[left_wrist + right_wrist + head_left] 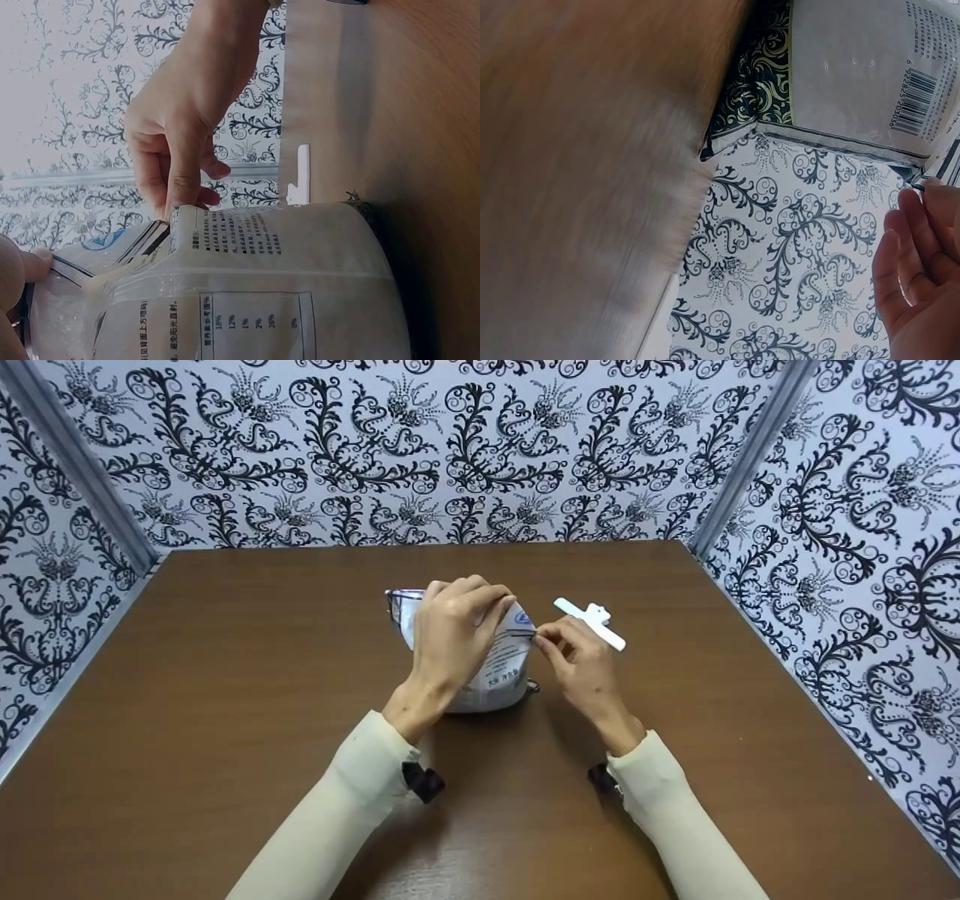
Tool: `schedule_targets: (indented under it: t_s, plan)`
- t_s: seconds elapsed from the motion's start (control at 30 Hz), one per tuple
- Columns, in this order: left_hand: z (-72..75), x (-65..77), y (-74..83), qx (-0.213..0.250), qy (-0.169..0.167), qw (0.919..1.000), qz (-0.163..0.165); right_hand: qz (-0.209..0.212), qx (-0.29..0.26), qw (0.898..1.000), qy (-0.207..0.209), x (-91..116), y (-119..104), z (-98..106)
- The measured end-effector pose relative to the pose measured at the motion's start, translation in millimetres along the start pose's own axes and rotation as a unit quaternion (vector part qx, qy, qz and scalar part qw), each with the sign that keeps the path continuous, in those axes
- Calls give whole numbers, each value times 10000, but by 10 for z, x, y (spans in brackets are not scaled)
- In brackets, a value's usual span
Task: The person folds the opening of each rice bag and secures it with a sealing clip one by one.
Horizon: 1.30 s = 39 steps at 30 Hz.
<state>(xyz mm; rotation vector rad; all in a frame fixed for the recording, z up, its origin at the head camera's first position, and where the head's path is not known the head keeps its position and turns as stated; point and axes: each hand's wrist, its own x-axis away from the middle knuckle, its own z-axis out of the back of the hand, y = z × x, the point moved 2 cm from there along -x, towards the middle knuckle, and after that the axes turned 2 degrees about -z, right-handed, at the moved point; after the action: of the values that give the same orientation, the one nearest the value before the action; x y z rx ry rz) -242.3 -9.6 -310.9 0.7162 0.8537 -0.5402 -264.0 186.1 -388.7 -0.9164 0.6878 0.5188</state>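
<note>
A white printed plastic food bag (499,675) stands upright on the table, its upper part folding over. My left hand (454,622) grips the bag's top edge, covering much of it in the head view; only part of its thumb and fingers (13,281) shows in the left wrist view. With thumb and index finger, my right hand (581,660) pinches the bag's right upper edge. In the right wrist view, the bag's side panel (862,75) carries a barcode and a black-and-gold pattern. A white bag clip (596,619) lies on the table just beyond my right hand.
The brown wooden table (247,697) extends around the bag. Patterned wall panels (367,450) with grey metal corner posts (742,472) enclose its back and sides. Dark straps (424,782) hang under both sleeves.
</note>
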Motion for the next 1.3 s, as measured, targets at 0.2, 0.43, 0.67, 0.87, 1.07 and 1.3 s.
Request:
schedule_targets:
  t_s: [0.2,0.43,0.67,0.87,1.07,1.3]
  plan:
    - [34,-15,-16,47,-183,9998,-30,-31,-181,9998,81,-4,0,-8]
    - [67,-40,-18,91,-539,9985,-34,-66,-176,9998,65,4,-2,10]
    - [104,-44,-34,-84,-756,9970,-133,-99,-40,9999,43,13,7,11]
    - [167,-37,-62,-463,-740,9960,-201,-164,8,9999,-15,0,-2,12]
    - [167,-29,-87,-464,-726,9963,-80,-11,15,10000,64,-1,8,3]
    - [122,-3,-92,-295,-517,9982,-44,-55,-22,9999,94,9,10,1]
